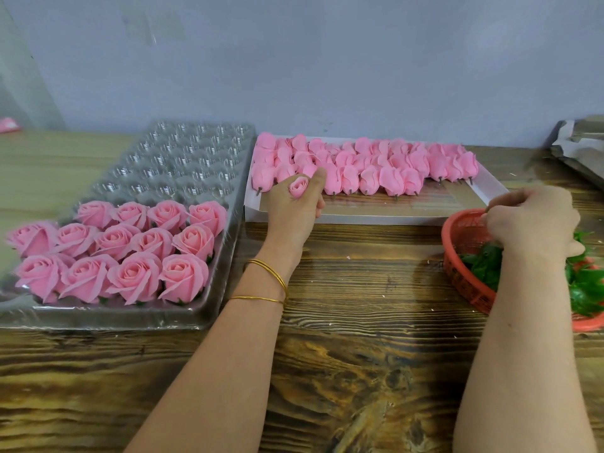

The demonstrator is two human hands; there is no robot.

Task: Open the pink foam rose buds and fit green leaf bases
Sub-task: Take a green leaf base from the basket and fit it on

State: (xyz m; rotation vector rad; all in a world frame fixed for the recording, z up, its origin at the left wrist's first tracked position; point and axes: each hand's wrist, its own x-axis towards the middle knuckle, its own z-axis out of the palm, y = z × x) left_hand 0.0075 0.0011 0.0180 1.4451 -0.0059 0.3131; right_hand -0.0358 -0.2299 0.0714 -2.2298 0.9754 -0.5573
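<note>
Finished roses are sitting in the clear tray on the left, so that's the look you're going for. The left hand is curling round one closed bud, right by the white box of buds. The right hand is reaching into the red basket of leaf bases, fingers curled. I can't tell if it's got one. I'd be keeping that bud grip loose so the foam isn't creasing.

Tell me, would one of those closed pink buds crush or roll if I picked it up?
Probably light: the left hand holds a bud with a few curled fingers. Its thin foam petals likely dent easily. The rounded buds in the box lie on their sides, so one might roll slightly.
</note>
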